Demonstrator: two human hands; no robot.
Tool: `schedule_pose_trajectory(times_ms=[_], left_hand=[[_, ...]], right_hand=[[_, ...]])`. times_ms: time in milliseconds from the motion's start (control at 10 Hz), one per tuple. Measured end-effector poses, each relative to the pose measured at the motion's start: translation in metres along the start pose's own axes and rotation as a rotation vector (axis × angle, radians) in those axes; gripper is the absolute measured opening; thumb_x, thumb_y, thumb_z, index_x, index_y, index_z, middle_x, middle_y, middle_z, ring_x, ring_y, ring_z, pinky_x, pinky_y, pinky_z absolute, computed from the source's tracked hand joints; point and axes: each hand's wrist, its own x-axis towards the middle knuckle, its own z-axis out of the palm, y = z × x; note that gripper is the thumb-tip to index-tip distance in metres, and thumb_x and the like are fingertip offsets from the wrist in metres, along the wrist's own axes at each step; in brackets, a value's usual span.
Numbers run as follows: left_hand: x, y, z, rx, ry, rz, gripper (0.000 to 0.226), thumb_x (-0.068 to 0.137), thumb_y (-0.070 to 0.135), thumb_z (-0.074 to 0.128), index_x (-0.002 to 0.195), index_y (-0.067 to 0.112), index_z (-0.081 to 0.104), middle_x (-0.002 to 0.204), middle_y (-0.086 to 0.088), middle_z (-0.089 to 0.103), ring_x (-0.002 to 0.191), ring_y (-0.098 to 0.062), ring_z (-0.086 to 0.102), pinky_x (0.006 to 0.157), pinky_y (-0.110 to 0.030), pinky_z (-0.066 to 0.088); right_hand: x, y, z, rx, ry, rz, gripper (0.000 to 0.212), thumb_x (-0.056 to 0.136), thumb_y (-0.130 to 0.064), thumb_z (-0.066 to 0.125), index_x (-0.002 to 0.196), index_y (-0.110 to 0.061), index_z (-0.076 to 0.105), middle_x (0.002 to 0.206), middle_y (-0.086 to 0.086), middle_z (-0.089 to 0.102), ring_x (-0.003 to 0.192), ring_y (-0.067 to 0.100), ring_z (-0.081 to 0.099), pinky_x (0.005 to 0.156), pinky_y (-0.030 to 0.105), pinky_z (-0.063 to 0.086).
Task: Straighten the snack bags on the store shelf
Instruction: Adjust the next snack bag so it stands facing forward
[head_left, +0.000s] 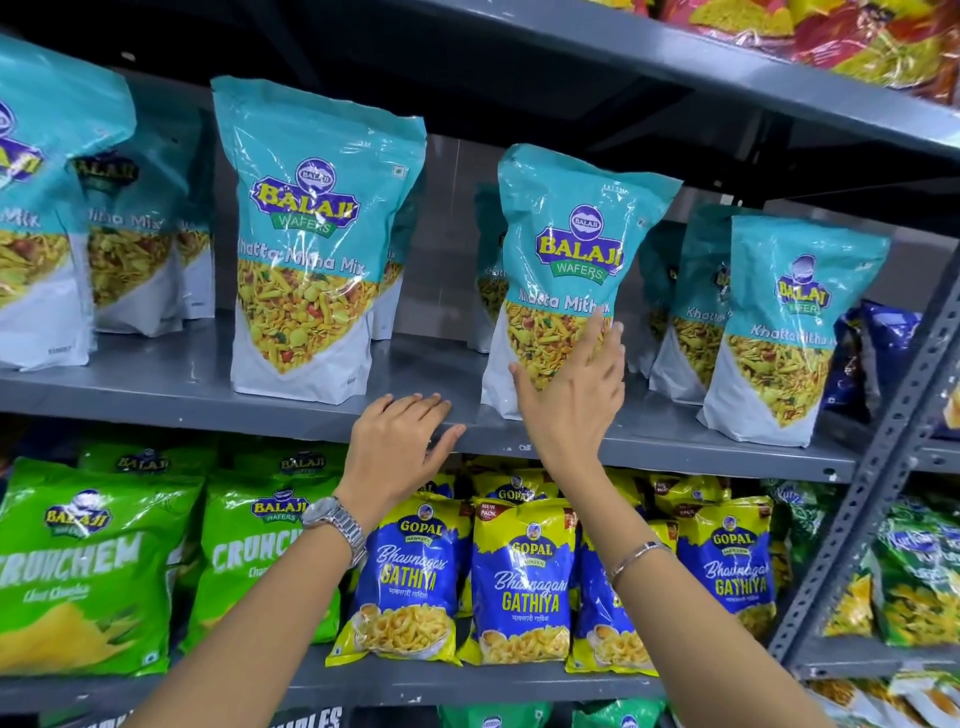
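Teal Khatta Mitha bags stand in rows along the grey middle shelf (182, 384). Right hand (574, 400), fingers spread open, lies flat against the lower front of one leaning bag (566, 260) at about one o'clock from frame centre. Left hand (397, 441), at about seven o'clock from that bag, rests open on the shelf's front edge, gripping nothing. Green and blue packs fill the shelf below.
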Motion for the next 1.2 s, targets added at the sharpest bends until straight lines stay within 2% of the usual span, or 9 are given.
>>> schedule_pose_trajectory(times_ms=[100, 200, 300, 600, 800, 1200], left_hand=[[0.000, 0.000, 0.000, 0.004, 0.001, 0.003, 0.045, 0.093, 0.045, 0.044, 0.102, 0.013, 0.074, 0.103, -0.004, 0.074, 0.095, -0.020, 0.069, 0.085, -0.037, 0.051], [-0.001, 0.001, -0.002, 0.008, 0.004, 0.000, 0.046, 0.093, 0.045, 0.043, 0.103, 0.013, 0.074, 0.104, -0.004, 0.073, 0.096, -0.019, 0.069, 0.086, -0.037, 0.051], [0.000, 0.001, 0.000, 0.013, 0.005, -0.002, 0.046, 0.093, 0.046, 0.043, 0.103, 0.013, 0.074, 0.104, -0.003, 0.073, 0.096, -0.019, 0.069, 0.086, -0.037, 0.051], [0.000, 0.001, 0.000, 0.020, -0.014, -0.014, 0.046, 0.093, 0.047, 0.043, 0.104, 0.014, 0.074, 0.106, -0.002, 0.073, 0.099, -0.018, 0.068, 0.088, -0.037, 0.050], [-0.001, 0.001, 0.000, 0.025, -0.003, -0.016, 0.046, 0.093, 0.046, 0.044, 0.103, 0.014, 0.074, 0.105, -0.002, 0.073, 0.098, -0.018, 0.068, 0.087, -0.037, 0.050], [-0.002, 0.001, 0.002, 0.030, 0.030, -0.011, 0.045, 0.093, 0.046, 0.044, 0.103, 0.014, 0.074, 0.105, -0.002, 0.073, 0.098, -0.018, 0.068, 0.088, -0.036, 0.049]], right_hand=[[0.006, 0.005, 0.005, -0.098, 0.064, -0.196, 0.093, 0.079, -0.050, 0.067, 0.149, -0.020, 0.014, 0.154, 0.025, 0.023, 0.138, 0.046, 0.030, 0.096, 0.059, 0.043], [0.011, 0.010, 0.010, -0.085, 0.036, -0.246, 0.090, 0.079, -0.049, 0.068, 0.146, -0.024, 0.014, 0.155, 0.025, 0.022, 0.139, 0.047, 0.029, 0.090, 0.058, 0.050], [0.013, 0.014, 0.014, -0.048, 0.038, -0.253, 0.089, 0.079, -0.046, 0.068, 0.147, -0.024, 0.016, 0.154, 0.025, 0.021, 0.138, 0.047, 0.029, 0.087, 0.056, 0.053], [0.015, 0.017, 0.017, 0.021, 0.007, -0.202, 0.089, 0.078, -0.045, 0.070, 0.148, -0.031, 0.017, 0.153, 0.023, 0.022, 0.139, 0.043, 0.028, 0.092, 0.056, 0.050], [0.015, 0.018, 0.009, 0.038, -0.018, -0.194, 0.086, 0.080, -0.046, 0.070, 0.150, -0.032, 0.022, 0.154, 0.018, 0.023, 0.139, 0.038, 0.028, 0.088, 0.052, 0.051], [0.013, 0.016, 0.007, -0.035, -0.058, -0.184, 0.092, 0.079, -0.044, 0.070, 0.152, -0.032, 0.014, 0.157, 0.014, 0.017, 0.141, 0.035, 0.026, 0.077, 0.050, 0.055]])
